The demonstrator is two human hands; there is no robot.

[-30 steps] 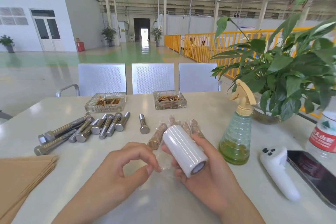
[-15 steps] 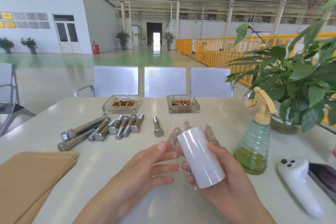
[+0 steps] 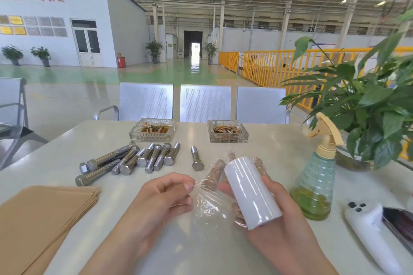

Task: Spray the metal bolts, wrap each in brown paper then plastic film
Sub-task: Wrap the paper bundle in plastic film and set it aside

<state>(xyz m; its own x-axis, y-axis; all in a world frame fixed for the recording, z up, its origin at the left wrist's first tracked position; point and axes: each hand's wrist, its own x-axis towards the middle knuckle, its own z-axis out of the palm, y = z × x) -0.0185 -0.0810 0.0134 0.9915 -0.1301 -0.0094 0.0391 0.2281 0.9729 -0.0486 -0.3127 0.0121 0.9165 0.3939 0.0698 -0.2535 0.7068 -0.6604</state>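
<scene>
The right hand (image 3: 274,212) grips the film roll (image 3: 251,192) above the table (image 3: 223,252), fingers closed around it. The left hand (image 3: 161,198) pinches the film's (image 3: 210,203) loose end between closed fingers, the sheet stretched between the hands. Bare bolts (image 3: 134,158) lie left of centre; wrapped bolts (image 3: 214,173) lie behind the roll. Brown paper (image 3: 38,214) is stacked at left, the spray bottle (image 3: 315,176) stands right.

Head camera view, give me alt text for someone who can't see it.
Right hand holds a white film roll while left hand pinches out clear film above a table, bare bolts and brown paper at left.
</scene>
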